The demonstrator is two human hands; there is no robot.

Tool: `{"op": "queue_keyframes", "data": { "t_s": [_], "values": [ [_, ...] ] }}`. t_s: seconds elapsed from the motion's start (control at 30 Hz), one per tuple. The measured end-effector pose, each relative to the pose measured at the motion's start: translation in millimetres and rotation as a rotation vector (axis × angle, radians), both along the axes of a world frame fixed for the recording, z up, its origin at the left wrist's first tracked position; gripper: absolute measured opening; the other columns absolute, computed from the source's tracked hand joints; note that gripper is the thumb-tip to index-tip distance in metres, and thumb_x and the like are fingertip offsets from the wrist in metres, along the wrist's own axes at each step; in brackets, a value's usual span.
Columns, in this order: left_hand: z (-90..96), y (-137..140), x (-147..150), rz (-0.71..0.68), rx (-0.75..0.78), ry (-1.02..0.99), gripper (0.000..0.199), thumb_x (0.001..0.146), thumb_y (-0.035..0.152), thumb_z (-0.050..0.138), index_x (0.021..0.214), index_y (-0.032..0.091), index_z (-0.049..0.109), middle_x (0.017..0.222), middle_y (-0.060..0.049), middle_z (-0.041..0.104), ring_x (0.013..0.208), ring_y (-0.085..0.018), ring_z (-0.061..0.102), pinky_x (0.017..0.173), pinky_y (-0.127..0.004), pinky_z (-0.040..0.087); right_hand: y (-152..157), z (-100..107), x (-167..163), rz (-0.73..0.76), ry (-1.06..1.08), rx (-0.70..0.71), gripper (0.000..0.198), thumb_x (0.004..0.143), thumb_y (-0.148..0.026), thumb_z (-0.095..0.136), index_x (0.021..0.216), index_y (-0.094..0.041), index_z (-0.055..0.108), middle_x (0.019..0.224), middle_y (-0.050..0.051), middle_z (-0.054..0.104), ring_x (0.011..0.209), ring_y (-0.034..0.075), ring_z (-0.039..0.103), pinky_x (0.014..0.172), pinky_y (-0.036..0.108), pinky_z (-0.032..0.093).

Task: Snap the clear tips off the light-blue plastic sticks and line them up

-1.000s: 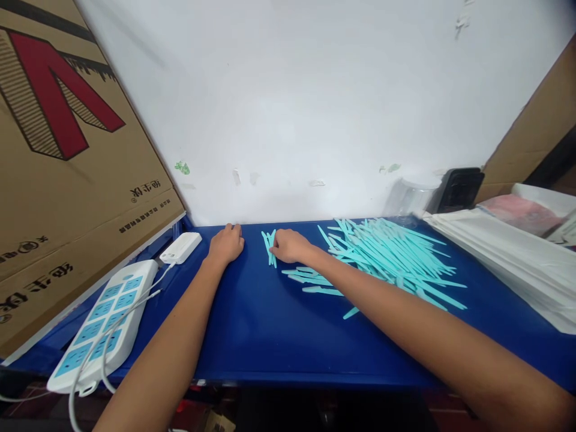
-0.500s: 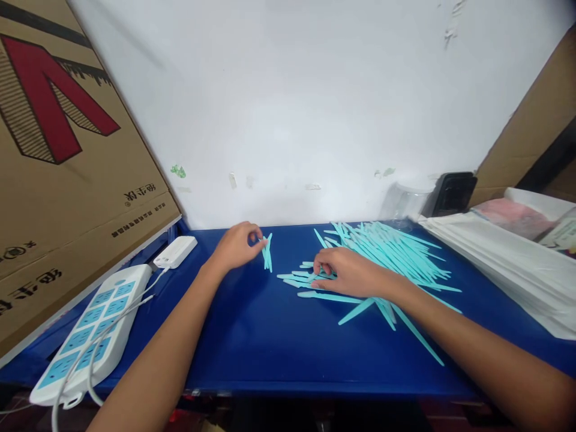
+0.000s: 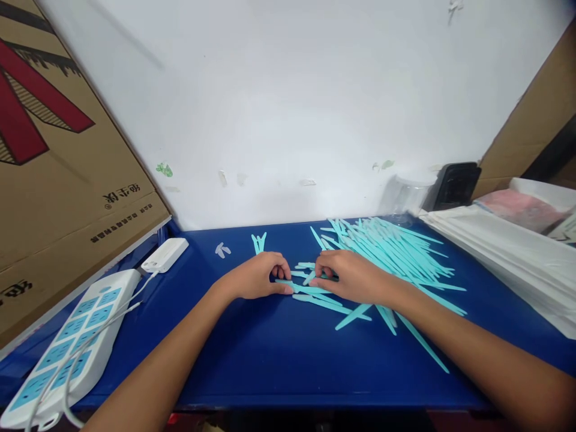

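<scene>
My left hand [image 3: 261, 276] is closed, thumb and forefinger pinching the left end of a slim turquoise stick, by its shape an eyebrow razor [image 3: 310, 288]. Just right of it, my right hand [image 3: 344, 275] is closed too, its fingertips pinched on a short tilted razor [image 3: 309, 278] among several loose ones. A big heap of the same razors [image 3: 387, 252] spreads behind and under my right forearm. A few razors [image 3: 258, 242] stand out beyond my left hand, their lower parts hidden by it. Small translucent pieces [image 3: 222, 249] lie farther left.
On the left are a power strip [image 3: 76, 348] with white cables, a white box-shaped device [image 3: 165, 254] and a large cardboard box [image 3: 81, 150]. White packaging sheets [image 3: 499, 252], a clear container [image 3: 407, 195] and a black object [image 3: 456, 189] stand at right. A white wall [image 3: 288, 120] backs the blue table [image 3: 261, 354].
My left hand has moved right and nearer, away from the small group of razors, and now pinches a razor beside my right hand. The translucent pieces have come into sight. The view has shifted slightly.
</scene>
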State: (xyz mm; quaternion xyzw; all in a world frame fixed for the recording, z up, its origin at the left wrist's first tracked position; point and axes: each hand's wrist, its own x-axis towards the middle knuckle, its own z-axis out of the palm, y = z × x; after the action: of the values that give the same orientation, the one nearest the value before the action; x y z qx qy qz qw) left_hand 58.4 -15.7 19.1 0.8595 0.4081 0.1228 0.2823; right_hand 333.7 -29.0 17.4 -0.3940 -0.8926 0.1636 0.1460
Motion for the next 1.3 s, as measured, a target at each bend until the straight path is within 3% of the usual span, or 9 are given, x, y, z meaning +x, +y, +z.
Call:
{"op": "queue_keyframes", "data": {
  "t_s": [0.23, 0.43, 0.53, 0.7, 0.9, 1.1, 1.3],
  "values": [
    [3.8, -8, 11, -0.046, -0.025, 0.029, 0.030, 0.086, 0.049, 0.074, 0.097, 0.021, 0.072, 0.095, -0.006, 0.067, 0.086, -0.020, 0.060, 0.072, -0.030, 0.046, -8, 6, 1, 0.060, 0.001, -0.066, 0.042, 0.090, -0.064, 0.065, 0.090, -0.022, 0.067, 0.088, 0.005, 0.065, 0.074, 0.019, 0.055, 0.060, 0.031, 0.035],
    [2.5, -8, 14, -0.059, -0.008, 0.018, 0.028, 0.089, 0.047, 0.073, 0.096, 0.019, 0.073, 0.088, -0.005, 0.068, 0.078, -0.018, 0.058, 0.065, -0.028, 0.042, -10, 2, -2, 0.085, -0.012, -0.114, 0.031, 0.095, -0.051, 0.064, 0.081, -0.023, 0.062, 0.079, 0.004, 0.063, 0.069, 0.018, 0.052, 0.058, 0.032, 0.032],
    [3.9, -7, 13, -0.045, -0.014, -0.049, 0.028, 0.088, 0.046, 0.074, 0.098, 0.020, 0.076, 0.090, -0.005, 0.071, 0.077, -0.018, 0.059, 0.066, -0.028, 0.043, -9, 5, -1, 0.057, 0.013, -0.101, 0.030, 0.096, -0.049, 0.062, 0.082, -0.022, 0.062, 0.080, 0.004, 0.063, 0.070, 0.018, 0.053, 0.059, 0.031, 0.033],
    [10.1, -5, 13, 0.094, 0.003, -0.237, 0.030, 0.090, 0.046, 0.072, 0.104, 0.021, 0.079, 0.094, -0.005, 0.077, 0.076, -0.018, 0.063, 0.068, -0.028, 0.047, -8, 13, 2, -0.004, 0.093, -0.102, 0.030, 0.102, -0.050, 0.053, 0.090, -0.023, 0.060, 0.074, 0.001, 0.061, 0.064, 0.016, 0.051, 0.059, 0.029, 0.031],
    [7.6, -3, 17, 0.191, -0.088, -0.535, 0.043, 0.093, 0.047, 0.071, 0.121, 0.015, 0.076, 0.087, -0.009, 0.078, 0.075, -0.018, 0.069, 0.071, -0.029, 0.055, -5, 12, 1, -0.011, 0.267, -0.130, 0.030, 0.105, -0.049, 0.047, 0.102, -0.022, 0.060, 0.078, -0.001, 0.062, 0.065, 0.014, 0.051, 0.062, 0.027, 0.035],
    [4.4, -1, 16, 0.175, -0.111, -0.536, 0.048, 0.097, 0.049, 0.065, 0.132, 0.017, 0.072, 0.090, -0.010, 0.078, 0.075, -0.016, 0.068, 0.070, -0.028, 0.054, -4, 12, -2, -0.009, 0.320, -0.148, 0.043, 0.107, -0.053, 0.038, 0.095, -0.021, 0.063, 0.076, 0.000, 0.059, 0.066, 0.015, 0.050, 0.063, 0.028, 0.036],
    [0.6, 0, 18, 0.181, -0.117, -0.571, 0.053, 0.098, 0.051, 0.062, 0.137, 0.016, 0.066, 0.091, -0.010, 0.078, 0.075, -0.016, 0.068, 0.068, -0.027, 0.054, -2, 11, -1, -0.074, 0.330, -0.112, 0.044, 0.106, -0.056, 0.041, 0.093, -0.021, 0.064, 0.072, -0.001, 0.059, 0.062, 0.015, 0.049, 0.061, 0.028, 0.035]
  ]
}}
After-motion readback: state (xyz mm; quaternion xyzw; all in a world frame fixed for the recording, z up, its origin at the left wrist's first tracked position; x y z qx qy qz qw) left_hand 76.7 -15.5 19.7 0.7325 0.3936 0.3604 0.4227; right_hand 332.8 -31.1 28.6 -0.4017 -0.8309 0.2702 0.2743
